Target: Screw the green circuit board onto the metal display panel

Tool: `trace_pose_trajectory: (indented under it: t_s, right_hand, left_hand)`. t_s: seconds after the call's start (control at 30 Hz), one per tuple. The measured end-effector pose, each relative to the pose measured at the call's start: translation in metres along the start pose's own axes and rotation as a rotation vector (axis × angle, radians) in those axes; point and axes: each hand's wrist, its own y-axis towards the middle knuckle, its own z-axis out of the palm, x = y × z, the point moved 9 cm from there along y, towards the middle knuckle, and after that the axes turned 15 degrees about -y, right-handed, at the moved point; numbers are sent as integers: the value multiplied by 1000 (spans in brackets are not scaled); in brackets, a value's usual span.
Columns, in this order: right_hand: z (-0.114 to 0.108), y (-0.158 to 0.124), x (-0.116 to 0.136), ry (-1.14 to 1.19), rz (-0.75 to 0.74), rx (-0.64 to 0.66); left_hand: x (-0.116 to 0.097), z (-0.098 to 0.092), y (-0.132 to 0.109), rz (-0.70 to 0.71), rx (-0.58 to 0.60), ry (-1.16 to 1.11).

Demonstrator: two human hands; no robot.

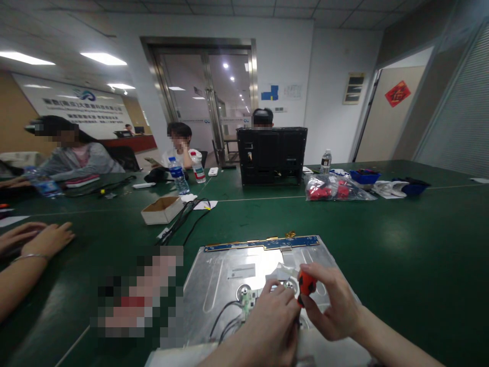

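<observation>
A silver metal back panel (229, 275) of a screen lies flat on the green table (401, 239), with a blue circuit strip (263, 243) along its far edge. My right hand (332, 306) is closed around a red-handled screwdriver (306, 284), held upright over the panel's middle. My left hand (273, 318) is beside it, fingers curled and pressed near a small green circuit board (248, 300) with black wires (225, 321). The screwdriver's tip is hidden between my hands.
A small open cardboard box (162, 209) and black cables (183, 219) lie beyond the panel. A black monitor (272, 154), water bottles (178, 176), a plastic bag of red parts (332, 188) and a blue tray (364, 176) stand farther back. Another person's hands (34, 239) rest at left.
</observation>
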Motion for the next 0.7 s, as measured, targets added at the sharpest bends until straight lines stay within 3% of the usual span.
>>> trace_pose_trajectory:
  t_s: [0.37, 0.7]
  right_hand:
    - [2, -6, -3, -81, 5, -6]
    - [-2, -5, -2, -1, -17, 16]
  left_hand:
    - [-1, -1, -1, 23, -38, -14]
    - [0, 1, 1, -2, -9, 20]
